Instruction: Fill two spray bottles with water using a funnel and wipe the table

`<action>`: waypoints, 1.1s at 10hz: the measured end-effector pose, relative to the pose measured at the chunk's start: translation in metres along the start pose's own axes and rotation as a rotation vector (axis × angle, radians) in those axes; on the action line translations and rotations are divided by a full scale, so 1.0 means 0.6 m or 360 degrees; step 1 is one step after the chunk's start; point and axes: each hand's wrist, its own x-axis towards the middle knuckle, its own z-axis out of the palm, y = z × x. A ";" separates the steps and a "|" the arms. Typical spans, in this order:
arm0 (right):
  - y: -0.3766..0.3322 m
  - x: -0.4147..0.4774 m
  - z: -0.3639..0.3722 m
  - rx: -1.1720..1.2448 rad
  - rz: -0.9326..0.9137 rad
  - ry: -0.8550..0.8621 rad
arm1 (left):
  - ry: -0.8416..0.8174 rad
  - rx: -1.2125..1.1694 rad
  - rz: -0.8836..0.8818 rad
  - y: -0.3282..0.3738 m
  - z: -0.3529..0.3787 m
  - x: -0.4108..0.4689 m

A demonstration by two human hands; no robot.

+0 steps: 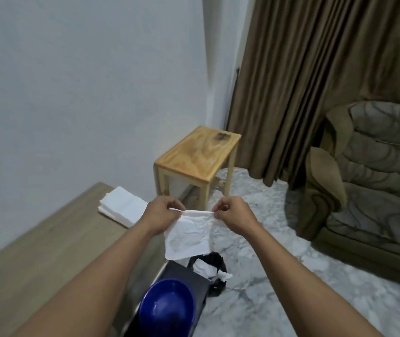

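Observation:
A crumpled white tissue (pixel 188 235) hangs in the air, stretched between my two hands by its top edge. My left hand (pixel 162 212) pinches its left corner and my right hand (pixel 233 215) pinches its right corner. The tissue hangs just past the right end of the wooden table (pixel 36 242), above a black bag (pixel 208 266) on the floor that holds crumpled white paper. A stack of folded white tissues (pixel 121 207) lies at the table's far right end. No spray bottle or funnel is in view.
A blue bowl (pixel 167 310) sits on a black surface (pixel 189 276) below my arms. A small wooden stool (pixel 199 156) stands by the wall. Brown curtains (pixel 315 69) and a sofa (pixel 369 186) fill the right side, on a marble floor (pixel 279 300).

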 end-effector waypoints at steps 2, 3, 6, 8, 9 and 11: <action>0.181 0.194 0.038 -0.0038 0.0278 -0.0005 | -0.0052 0.0167 -0.0144 -0.072 0.171 0.213; 0.267 0.285 0.073 -0.0025 0.0393 0.0002 | -0.0109 0.0189 -0.0177 -0.131 0.249 0.306; 0.531 0.481 0.272 -0.0085 0.0645 -0.0097 | -0.0135 0.0324 -0.0353 -0.377 0.449 0.517; 0.672 0.528 0.406 -0.0172 0.0749 -0.0165 | -0.0194 0.0383 -0.0487 -0.533 0.567 0.573; 0.713 0.538 0.454 -0.0180 0.0799 -0.0230 | -0.0270 0.0404 -0.0522 -0.582 0.598 0.577; 0.743 0.519 0.475 -0.0217 0.0847 -0.0327 | -0.0073 0.0342 -0.0567 -0.611 0.607 0.551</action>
